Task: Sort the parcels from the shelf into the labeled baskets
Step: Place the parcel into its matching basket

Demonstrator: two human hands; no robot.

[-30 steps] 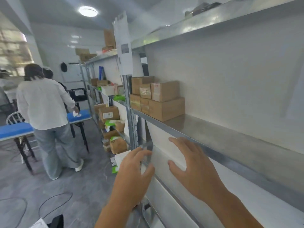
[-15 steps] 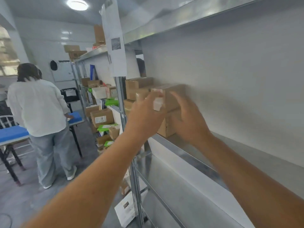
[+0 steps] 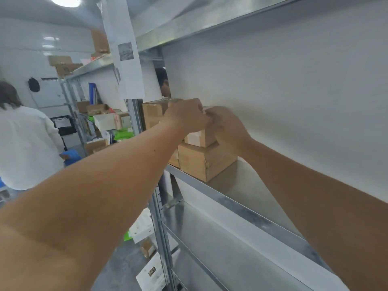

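A small stack of brown cardboard parcels stands at the left end of the metal shelf (image 3: 237, 206). My left hand (image 3: 185, 116) and my right hand (image 3: 225, 127) both grip the upper brown parcel (image 3: 201, 138), which has a white label on its front. My fingers curl over its top from either side. It rests on a larger brown parcel (image 3: 204, 160). Another brown parcel (image 3: 154, 113) stands behind my left hand, partly hidden. No baskets are in view.
A steel upright (image 3: 161, 217) stands left of the stack, with a hanging paper sheet (image 3: 126, 55) above. More shelves with boxes and green packets (image 3: 123, 134) run on to the left. A person in a white shirt (image 3: 25, 143) stands in the aisle. White boxes (image 3: 142, 227) lie on the floor.
Both hands rose from the lower shelf edge to the stack and closed round the upper parcel. The view swung closer to the shelf.
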